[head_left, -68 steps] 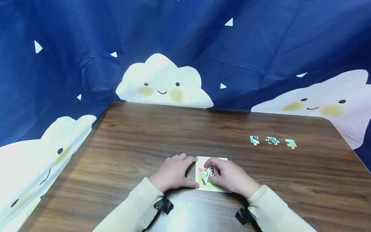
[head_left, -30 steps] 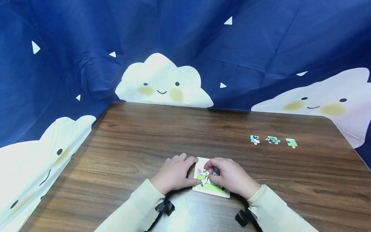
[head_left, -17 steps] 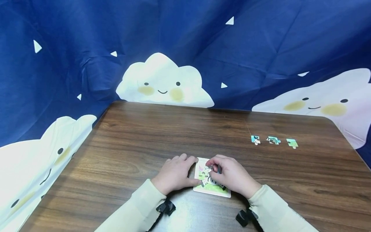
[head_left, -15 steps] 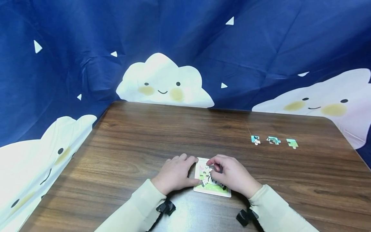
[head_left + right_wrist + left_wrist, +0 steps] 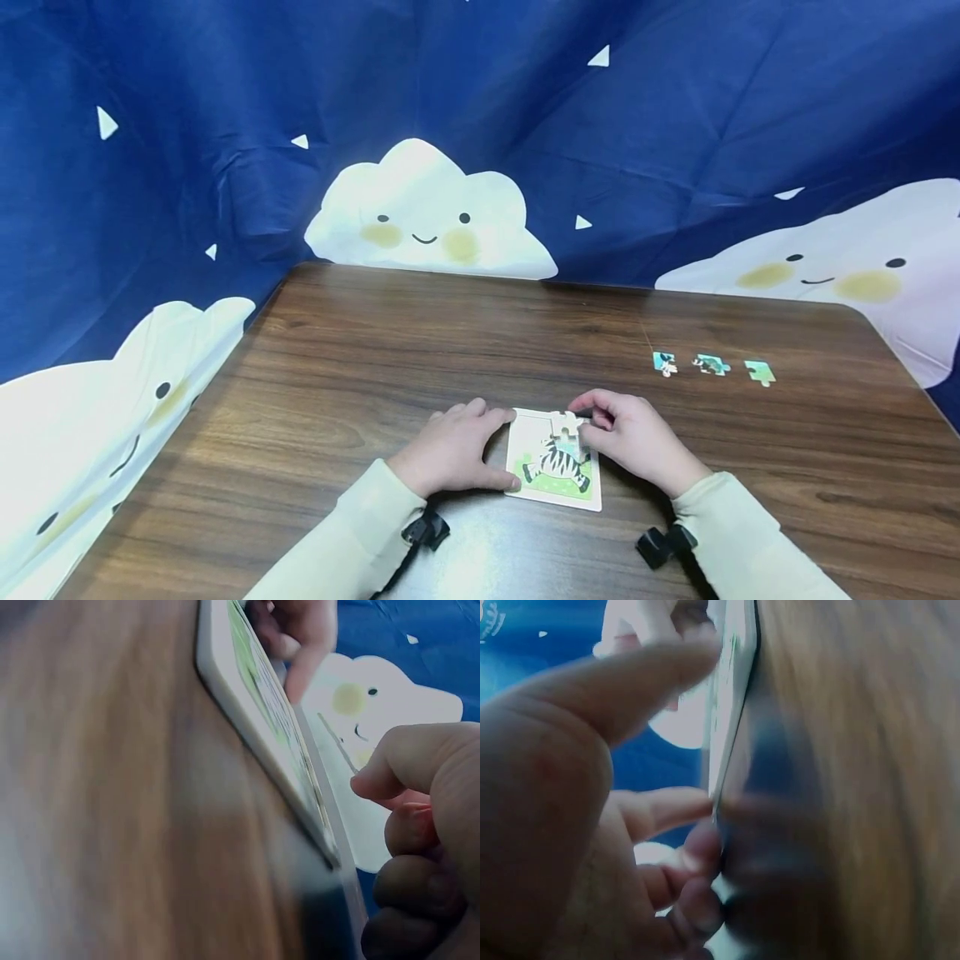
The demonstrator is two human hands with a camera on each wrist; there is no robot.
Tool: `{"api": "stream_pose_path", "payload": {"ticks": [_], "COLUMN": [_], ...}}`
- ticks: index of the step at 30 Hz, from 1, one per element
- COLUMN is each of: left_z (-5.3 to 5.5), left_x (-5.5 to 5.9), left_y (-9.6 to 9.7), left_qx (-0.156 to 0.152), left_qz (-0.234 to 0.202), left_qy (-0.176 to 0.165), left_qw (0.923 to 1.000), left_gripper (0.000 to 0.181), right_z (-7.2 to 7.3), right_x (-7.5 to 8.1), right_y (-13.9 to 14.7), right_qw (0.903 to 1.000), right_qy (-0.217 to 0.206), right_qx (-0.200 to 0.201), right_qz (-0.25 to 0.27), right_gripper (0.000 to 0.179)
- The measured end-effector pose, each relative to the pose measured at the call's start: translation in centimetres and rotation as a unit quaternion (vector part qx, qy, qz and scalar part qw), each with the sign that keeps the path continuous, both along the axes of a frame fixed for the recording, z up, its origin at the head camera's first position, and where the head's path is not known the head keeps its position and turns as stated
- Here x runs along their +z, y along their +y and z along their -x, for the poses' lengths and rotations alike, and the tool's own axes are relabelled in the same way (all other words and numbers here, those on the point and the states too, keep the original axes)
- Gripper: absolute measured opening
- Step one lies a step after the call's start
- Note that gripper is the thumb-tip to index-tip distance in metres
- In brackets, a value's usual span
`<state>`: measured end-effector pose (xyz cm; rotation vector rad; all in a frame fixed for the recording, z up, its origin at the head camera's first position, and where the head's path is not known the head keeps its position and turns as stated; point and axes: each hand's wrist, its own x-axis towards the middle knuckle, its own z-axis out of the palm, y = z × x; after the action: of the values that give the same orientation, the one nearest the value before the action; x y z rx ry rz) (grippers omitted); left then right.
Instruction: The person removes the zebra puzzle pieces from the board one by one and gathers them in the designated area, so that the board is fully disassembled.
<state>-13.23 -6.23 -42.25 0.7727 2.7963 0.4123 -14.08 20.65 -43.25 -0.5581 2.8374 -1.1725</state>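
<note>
Two fingers (image 5: pixel 597 398) of the right hand (image 5: pixel 639 437) pinch a jigsaw piece (image 5: pixel 564 426) over the zebra board (image 5: pixel 531 427), far right; the left hand (image 5: pixel 453 450), spread wide, touches the board's left edge; beyond it, rightward, three loose pieces (image 5: pixel 711 365) on the bench (image 5: pixel 390 333).

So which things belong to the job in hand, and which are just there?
In the job:
left hand, touching the puzzle board
right hand, pinching a puzzle piece
three loose pieces, most likely

Just there:
wooden table
cloud-print backdrop
black wrist devices
</note>
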Motion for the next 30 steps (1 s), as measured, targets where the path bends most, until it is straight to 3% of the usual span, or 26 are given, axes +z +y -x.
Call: {"api": "stream_pose_path", "payload": {"ticks": [6,14,22,30], "left_z": [0.1,-0.1,-0.2,-0.2], "left_x": [0.2,0.3,0.3,0.2], "left_y": [-0.1,0.1,0.3,0.3], "left_qx": [-0.007,0.002,0.011,0.009], "left_qz": [0.007,0.006,0.004,0.005], "left_qy": [-0.019,-0.007,0.001,0.003], "left_qw": [0.9998,1.0000,0.9999,0.9999], "left_gripper": [0.104,0.103,0.102,0.102], "right_z": [0.2,0.3,0.4,0.7], "right_x": [-0.2,-0.3,0.2,0.3], "right_y": [1.6,3.4,5.3,7.9], "right_qw": [0.9997,0.9993,0.9965,0.9948], "right_qy": [-0.013,-0.010,-0.016,-0.031], "right_qx": [-0.022,-0.033,-0.047,-0.060], "right_qz": [0.000,-0.015,-0.067,-0.076], "right_gripper": [0.021,0.023,0.023,0.023]}}
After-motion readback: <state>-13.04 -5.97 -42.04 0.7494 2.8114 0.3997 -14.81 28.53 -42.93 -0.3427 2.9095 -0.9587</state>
